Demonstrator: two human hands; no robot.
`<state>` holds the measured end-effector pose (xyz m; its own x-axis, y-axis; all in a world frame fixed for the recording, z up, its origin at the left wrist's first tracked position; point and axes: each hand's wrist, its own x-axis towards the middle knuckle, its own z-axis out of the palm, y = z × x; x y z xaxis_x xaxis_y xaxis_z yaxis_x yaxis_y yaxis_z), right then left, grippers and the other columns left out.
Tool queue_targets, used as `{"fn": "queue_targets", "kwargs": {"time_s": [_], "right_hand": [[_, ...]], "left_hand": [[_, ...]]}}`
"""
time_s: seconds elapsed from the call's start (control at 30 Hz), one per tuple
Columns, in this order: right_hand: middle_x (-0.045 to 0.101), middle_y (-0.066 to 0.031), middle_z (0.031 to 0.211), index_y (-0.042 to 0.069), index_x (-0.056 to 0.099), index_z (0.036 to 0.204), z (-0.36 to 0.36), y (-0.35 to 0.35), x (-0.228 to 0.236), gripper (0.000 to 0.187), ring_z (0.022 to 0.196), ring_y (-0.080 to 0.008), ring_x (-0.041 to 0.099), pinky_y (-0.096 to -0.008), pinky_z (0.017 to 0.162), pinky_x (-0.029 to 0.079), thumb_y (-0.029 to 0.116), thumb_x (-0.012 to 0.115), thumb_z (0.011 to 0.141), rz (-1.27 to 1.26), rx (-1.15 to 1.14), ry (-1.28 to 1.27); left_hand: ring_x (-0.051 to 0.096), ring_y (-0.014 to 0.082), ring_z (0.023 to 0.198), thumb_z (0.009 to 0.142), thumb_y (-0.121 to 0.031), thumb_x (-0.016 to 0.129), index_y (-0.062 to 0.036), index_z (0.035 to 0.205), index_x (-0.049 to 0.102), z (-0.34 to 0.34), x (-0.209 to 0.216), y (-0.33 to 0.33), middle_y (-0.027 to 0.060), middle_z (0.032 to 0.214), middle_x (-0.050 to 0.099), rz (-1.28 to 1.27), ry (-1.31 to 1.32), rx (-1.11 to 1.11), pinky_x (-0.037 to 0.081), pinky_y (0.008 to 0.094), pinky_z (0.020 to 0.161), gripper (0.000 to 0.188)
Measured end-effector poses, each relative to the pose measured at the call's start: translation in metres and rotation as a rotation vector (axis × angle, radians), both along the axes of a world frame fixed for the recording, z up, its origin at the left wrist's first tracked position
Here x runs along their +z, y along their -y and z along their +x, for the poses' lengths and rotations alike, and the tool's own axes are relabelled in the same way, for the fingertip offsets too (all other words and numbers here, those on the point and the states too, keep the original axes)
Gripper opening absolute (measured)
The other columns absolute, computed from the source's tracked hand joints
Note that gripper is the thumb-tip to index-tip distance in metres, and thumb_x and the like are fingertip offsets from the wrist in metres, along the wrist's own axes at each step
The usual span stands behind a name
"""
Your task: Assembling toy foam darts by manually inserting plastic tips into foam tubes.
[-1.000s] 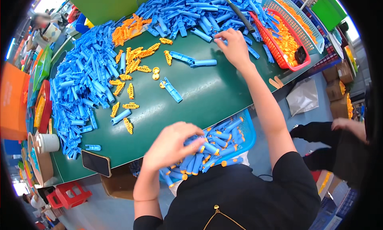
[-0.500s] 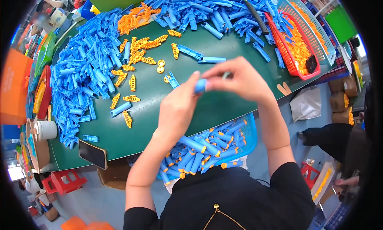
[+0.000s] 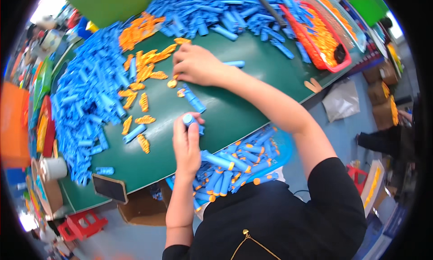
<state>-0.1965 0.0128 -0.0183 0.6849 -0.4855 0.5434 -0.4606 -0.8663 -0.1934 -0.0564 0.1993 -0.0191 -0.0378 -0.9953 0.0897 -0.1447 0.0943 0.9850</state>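
My left hand point(image 3: 187, 145) is closed around a blue plastic tube point(image 3: 189, 120), whose round end points up past the thumb. Farther out over the table, my right hand point(image 3: 198, 66) has its fingers curled down, with the fingertips on a small round orange cap. A second round orange cap point(image 3: 172, 83) lies just below those fingertips. Between my hands rests a blue half-shell point(image 3: 194, 99) with an orange piece point(image 3: 181, 92) at its far end. Several ribbed orange inserts point(image 3: 145, 72) are scattered to the left of my right hand. Part of another blue shell point(image 3: 234, 64) shows behind my right wrist.
A large heap of blue shells point(image 3: 85, 97) curves along the table's left and far sides. Finished-looking tubes fill a blue basket point(image 3: 284, 154) at my lap. A red basket point(image 3: 345, 63) of orange parts stands far right. A phone point(image 3: 110, 188) lies at the near left edge.
My hands have come apart. The left drew back nearer to me with the blue tube; the right moved left and away to the round orange caps. The view has shifted somewhat.
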Motion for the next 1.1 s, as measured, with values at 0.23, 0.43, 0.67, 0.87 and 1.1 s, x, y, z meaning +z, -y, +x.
{"fn": "queue_targets", "kwargs": {"time_s": [0.23,0.43,0.67,0.87,1.1], "right_hand": [[0.068,-0.0088,0.082,0.007,0.073,0.102,-0.067,-0.104,0.034,0.022,0.079,-0.0232,0.060,-0.0348,0.076,0.047,0.019,0.070,0.084,0.916,-0.193,0.234],[0.062,-0.0052,0.088,0.009,0.073,0.103,-0.091,-0.139,-0.003,0.028,0.090,-0.0227,0.053,-0.0332,0.082,0.043,0.016,0.076,0.076,0.315,-0.441,0.182],[0.060,-0.0052,0.088,0.007,0.073,0.094,-0.087,-0.138,0.000,0.023,0.093,-0.0223,0.052,-0.0330,0.082,0.042,0.013,0.078,0.072,0.439,-0.414,0.196],[0.068,-0.0077,0.080,0.002,0.070,0.086,-0.056,-0.159,0.044,0.027,0.076,-0.0226,0.063,-0.0320,0.069,0.049,0.010,0.083,0.064,0.433,-0.101,0.414],[0.067,-0.0083,0.077,0.003,0.068,0.082,-0.046,-0.167,0.045,0.025,0.071,-0.0233,0.065,-0.0306,0.060,0.049,0.010,0.084,0.064,0.393,-0.188,0.368]], "left_hand": [[0.065,0.0200,0.087,0.079,0.001,0.072,0.0003,0.107,0.063,-0.006,-0.001,-0.005,0.0108,0.097,0.068,-0.119,-0.033,-0.053,0.051,0.0304,0.078,0.029],[0.065,0.0156,0.086,0.076,0.005,0.074,0.0023,0.100,0.064,-0.011,0.002,0.003,0.0113,0.100,0.066,-0.248,0.117,-0.137,0.052,0.0264,0.078,0.026],[0.065,0.0195,0.084,0.073,0.003,0.076,0.0014,0.096,0.064,-0.017,-0.002,-0.001,0.0113,0.095,0.067,-0.223,0.063,-0.083,0.052,0.0280,0.075,0.026],[0.065,0.0245,0.081,0.069,0.002,0.076,-0.0001,0.094,0.064,-0.017,-0.006,0.000,0.0121,0.091,0.068,-0.262,0.050,-0.054,0.052,0.0310,0.071,0.027],[0.065,0.0263,0.082,0.067,0.004,0.073,-0.0011,0.094,0.064,-0.017,-0.008,-0.001,0.0120,0.091,0.068,-0.239,0.041,-0.053,0.052,0.0326,0.071,0.028]]}}
